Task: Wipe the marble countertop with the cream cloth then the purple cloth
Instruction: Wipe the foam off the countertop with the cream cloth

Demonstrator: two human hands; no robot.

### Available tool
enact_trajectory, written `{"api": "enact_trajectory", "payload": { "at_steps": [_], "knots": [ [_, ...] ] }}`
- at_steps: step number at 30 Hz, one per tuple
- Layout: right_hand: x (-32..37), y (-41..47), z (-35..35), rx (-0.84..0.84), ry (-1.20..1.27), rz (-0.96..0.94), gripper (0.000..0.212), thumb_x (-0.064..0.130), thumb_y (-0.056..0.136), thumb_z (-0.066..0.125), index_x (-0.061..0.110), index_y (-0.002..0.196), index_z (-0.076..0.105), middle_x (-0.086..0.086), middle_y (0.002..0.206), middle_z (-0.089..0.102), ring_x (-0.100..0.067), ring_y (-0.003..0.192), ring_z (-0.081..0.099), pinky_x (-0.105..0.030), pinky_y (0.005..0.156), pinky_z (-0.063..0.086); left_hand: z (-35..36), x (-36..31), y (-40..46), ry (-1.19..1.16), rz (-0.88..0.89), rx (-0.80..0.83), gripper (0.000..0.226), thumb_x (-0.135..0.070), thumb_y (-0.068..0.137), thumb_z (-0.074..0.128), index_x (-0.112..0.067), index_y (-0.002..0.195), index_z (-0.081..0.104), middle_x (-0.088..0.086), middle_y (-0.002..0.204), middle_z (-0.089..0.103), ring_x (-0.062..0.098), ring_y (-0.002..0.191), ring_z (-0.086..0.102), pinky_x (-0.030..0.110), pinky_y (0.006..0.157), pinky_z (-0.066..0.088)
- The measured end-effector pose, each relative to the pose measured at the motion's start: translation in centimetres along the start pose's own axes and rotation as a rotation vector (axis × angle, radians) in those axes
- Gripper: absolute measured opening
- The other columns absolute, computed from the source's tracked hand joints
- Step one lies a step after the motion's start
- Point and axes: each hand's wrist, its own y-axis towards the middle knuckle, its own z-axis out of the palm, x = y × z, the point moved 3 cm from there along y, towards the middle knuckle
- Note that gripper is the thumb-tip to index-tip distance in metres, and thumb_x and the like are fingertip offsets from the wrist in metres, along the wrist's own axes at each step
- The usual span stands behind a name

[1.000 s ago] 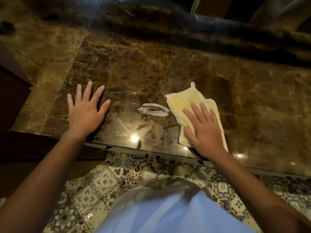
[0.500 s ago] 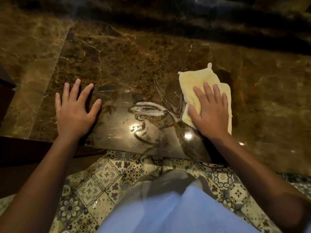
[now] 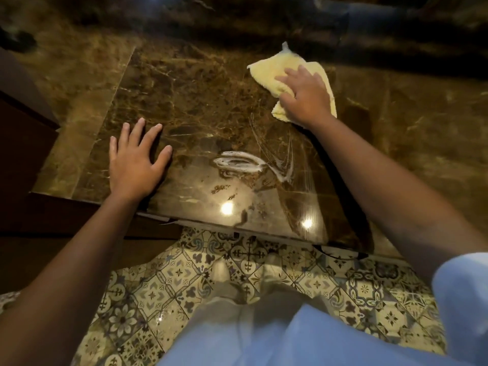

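The brown marble countertop fills the upper part of the view. My right hand presses flat on the cream cloth, which lies on the marble toward the back right. My left hand rests flat on the marble near the front edge, fingers spread, holding nothing. A white foamy smear and thin wet streaks mark the surface between my hands. No purple cloth is in view.
The countertop's front edge runs across the middle, with patterned floor tiles below it. A dark cabinet side stands at the left. A dark raised marble ledge runs along the back.
My right hand has pushed the cream cloth away from the front edge toward the back right, leaving wet streaks. My left hand has stayed flat on the marble.
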Motion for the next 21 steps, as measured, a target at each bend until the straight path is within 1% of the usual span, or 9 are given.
{"api": "enact_trajectory", "payload": {
  "at_steps": [3,6,8,10,12,15,18,21],
  "knots": [
    [2.0,-2.9,0.7,0.050,0.158,-0.057,0.046,0.030,0.092,0.047,0.027,0.134,0.066,-0.001,0.156,0.051,-0.023,0.153,0.031,-0.049,0.126,0.012,-0.1,-0.1,0.0,-0.008,0.009,0.002,0.062,-0.062,0.102,0.034,-0.034,0.158,0.033,0.004,0.172,0.022,0.029,0.160,0.011,0.054,0.127,0.006],
    [3.9,-7.5,1.6,0.060,0.234,-0.129,0.045,0.024,0.087,0.050,0.023,0.125,0.073,-0.002,0.150,0.058,-0.023,0.150,0.038,-0.048,0.126,0.015,-0.2,0.0,0.0,-0.012,0.013,0.026,0.062,-0.062,0.102,0.033,-0.035,0.158,0.031,0.004,0.173,0.020,0.030,0.160,0.009,0.055,0.127,0.004],
    [4.0,-11.0,2.2,0.048,0.263,-0.134,0.044,0.023,0.086,0.051,0.022,0.123,0.074,-0.002,0.147,0.060,-0.022,0.148,0.041,-0.047,0.125,0.018,-0.2,0.1,-0.1,-0.021,0.026,0.049,0.062,-0.061,0.103,0.031,-0.035,0.159,0.030,0.004,0.173,0.017,0.031,0.161,0.007,0.055,0.127,0.003],
    [2.5,-14.4,2.1,0.014,0.247,-0.120,0.045,0.028,0.087,0.051,0.024,0.126,0.073,0.000,0.148,0.059,-0.022,0.148,0.041,-0.047,0.125,0.020,-0.3,0.2,-0.1,-0.034,0.046,0.061,0.063,-0.061,0.103,0.031,-0.033,0.160,0.029,0.005,0.173,0.016,0.032,0.161,0.006,0.056,0.127,0.002],
    [0.2,-18.0,1.5,-0.043,0.169,-0.067,0.048,0.033,0.089,0.051,0.028,0.134,0.067,0.001,0.153,0.054,-0.021,0.151,0.037,-0.050,0.125,0.021,-0.3,0.2,-0.1,-0.050,0.058,0.060,0.063,-0.060,0.103,0.032,-0.031,0.160,0.030,0.006,0.173,0.016,0.033,0.160,0.006,0.057,0.127,0.002],
    [-1.7,-22.6,1.0,-0.110,0.059,0.067,0.054,0.040,0.091,0.048,0.030,0.144,0.057,0.001,0.160,0.045,-0.022,0.154,0.030,-0.055,0.125,0.020,-0.3,0.4,-0.2,-0.054,0.063,0.055,0.064,-0.059,0.103,0.033,-0.029,0.160,0.031,0.008,0.173,0.017,0.035,0.160,0.006,0.058,0.127,0.002],
    [-0.1,-25.2,2.5,-0.150,-0.036,0.231,0.060,0.048,0.094,0.038,0.030,0.151,0.046,-0.003,0.166,0.036,-0.025,0.157,0.022,-0.054,0.126,0.014,-0.1,0.6,-0.2,-0.047,0.080,0.058,0.064,-0.057,0.103,0.033,-0.028,0.160,0.031,0.010,0.173,0.017,0.037,0.160,0.006,0.059,0.126,0.002],
    [3.7,-26.2,5.2,-0.238,-0.117,0.429,0.064,0.050,0.096,0.033,0.024,0.154,0.040,-0.007,0.168,0.029,-0.030,0.158,0.016,-0.054,0.127,0.010,-0.2,0.7,-0.2,-0.060,0.087,0.052,0.064,-0.055,0.103,0.034,-0.026,0.160,0.031,0.011,0.172,0.017,0.037,0.160,0.007,0.059,0.126,0.002]
  ]
}}
